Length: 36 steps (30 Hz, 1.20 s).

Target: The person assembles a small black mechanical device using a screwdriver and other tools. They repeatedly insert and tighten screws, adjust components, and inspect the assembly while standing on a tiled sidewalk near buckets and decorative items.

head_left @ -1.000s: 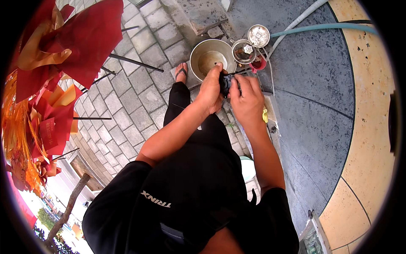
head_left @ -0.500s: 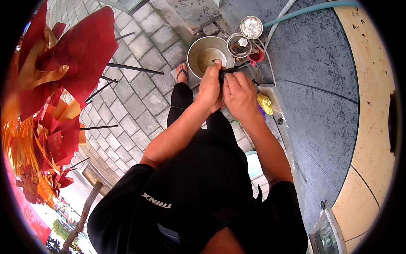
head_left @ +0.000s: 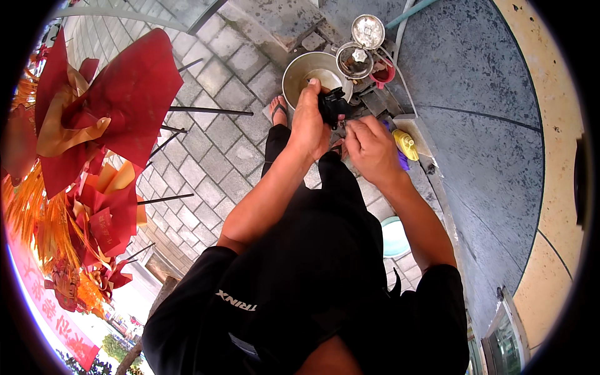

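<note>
Holding a black plastic-looking part (head_left: 332, 107) clasped in the left grip (head_left: 308, 122), near the metal pot (head_left: 292, 81). With the right grip (head_left: 375, 149) bunched by its lower end; cannot tell whether pinching it. Apparently midway through handwork: already picked up, not yet set down.

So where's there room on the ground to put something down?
Bare grey paving lies between the black legs beside the red wrappings and the sandalled foot. It's crowded past the left hand and its black object, where the metal pot, round metal containers and pink cup bunch together.
</note>
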Available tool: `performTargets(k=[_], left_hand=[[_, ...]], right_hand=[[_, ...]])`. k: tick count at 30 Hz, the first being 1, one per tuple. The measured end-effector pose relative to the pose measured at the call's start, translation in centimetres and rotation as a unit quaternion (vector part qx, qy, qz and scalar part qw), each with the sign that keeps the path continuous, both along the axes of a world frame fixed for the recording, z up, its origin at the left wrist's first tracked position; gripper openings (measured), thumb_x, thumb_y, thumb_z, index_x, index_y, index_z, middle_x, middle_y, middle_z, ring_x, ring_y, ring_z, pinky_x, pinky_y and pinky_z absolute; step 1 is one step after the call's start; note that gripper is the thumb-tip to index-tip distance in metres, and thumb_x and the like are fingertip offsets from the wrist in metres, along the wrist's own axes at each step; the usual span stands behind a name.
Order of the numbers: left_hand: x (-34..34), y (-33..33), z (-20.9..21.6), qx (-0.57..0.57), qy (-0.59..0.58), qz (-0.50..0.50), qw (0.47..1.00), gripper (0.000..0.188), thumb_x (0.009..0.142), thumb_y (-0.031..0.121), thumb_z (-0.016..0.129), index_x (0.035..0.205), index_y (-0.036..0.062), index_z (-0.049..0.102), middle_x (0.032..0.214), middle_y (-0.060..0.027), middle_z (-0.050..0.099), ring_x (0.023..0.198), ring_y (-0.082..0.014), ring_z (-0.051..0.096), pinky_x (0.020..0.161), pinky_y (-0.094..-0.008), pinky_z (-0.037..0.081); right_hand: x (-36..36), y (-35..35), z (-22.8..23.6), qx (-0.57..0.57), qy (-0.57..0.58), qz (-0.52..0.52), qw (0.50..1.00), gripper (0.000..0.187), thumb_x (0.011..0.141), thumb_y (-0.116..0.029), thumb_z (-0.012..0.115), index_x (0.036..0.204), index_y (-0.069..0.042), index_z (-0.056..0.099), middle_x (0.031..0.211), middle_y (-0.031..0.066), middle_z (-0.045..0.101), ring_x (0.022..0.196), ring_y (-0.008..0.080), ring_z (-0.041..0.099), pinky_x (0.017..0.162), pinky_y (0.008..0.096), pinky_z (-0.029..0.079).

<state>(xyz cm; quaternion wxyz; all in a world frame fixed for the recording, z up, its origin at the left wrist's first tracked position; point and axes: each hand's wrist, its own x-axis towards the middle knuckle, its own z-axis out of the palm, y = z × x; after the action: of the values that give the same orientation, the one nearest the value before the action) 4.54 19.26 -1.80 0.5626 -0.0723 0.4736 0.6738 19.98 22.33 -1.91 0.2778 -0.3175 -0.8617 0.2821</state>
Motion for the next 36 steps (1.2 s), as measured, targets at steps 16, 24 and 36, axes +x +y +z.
performTargets(k=[16, 24, 36], left_hand=[[0.8, 0.7, 1.2, 0.047, -0.018, -0.033, 0.998, 0.035, 0.108, 0.045, 0.051, 0.110, 0.0110, 0.056, 0.101, -0.0015, 0.058, 0.095, -0.0149, 0.057, 0.087, -0.0334, 0.048], [0.9, -0.2, -0.8, 0.061, 0.174, -0.036, 0.982, 0.033, 0.109, 0.042, 0.049, 0.109, 0.0088, 0.055, 0.094, -0.0030, 0.056, 0.085, -0.0129, 0.053, 0.078, -0.0316, 0.048], [-1.0, 0.1, -2.9, 0.034, 0.109, 0.017, 0.993, 0.039, 0.108, 0.049, 0.051, 0.106, 0.0102, 0.056, 0.095, -0.0056, 0.064, 0.088, -0.0185, 0.062, 0.080, -0.0367, 0.053]], right_hand=[[-4.3, 1.1, 2.8, -0.130, 0.078, -0.099, 0.983, 0.016, 0.091, -0.007, 0.071, 0.106, 0.000, 0.071, 0.099, 0.0150, 0.071, 0.081, 0.0330, 0.071, 0.070, 0.0422, 0.057], [-4.2, 1.6, 3.8, -0.247, 0.035, -0.132, 0.959, 0.015, 0.093, -0.011, 0.068, 0.102, -0.001, 0.064, 0.092, 0.0198, 0.072, 0.083, 0.0400, 0.071, 0.074, 0.0459, 0.057], [-3.6, 0.0, 4.3, -0.238, 0.085, -0.147, 0.957, 0.010, 0.092, -0.011, 0.070, 0.096, -0.003, 0.066, 0.094, 0.0191, 0.071, 0.082, 0.0399, 0.070, 0.071, 0.0457, 0.056]])
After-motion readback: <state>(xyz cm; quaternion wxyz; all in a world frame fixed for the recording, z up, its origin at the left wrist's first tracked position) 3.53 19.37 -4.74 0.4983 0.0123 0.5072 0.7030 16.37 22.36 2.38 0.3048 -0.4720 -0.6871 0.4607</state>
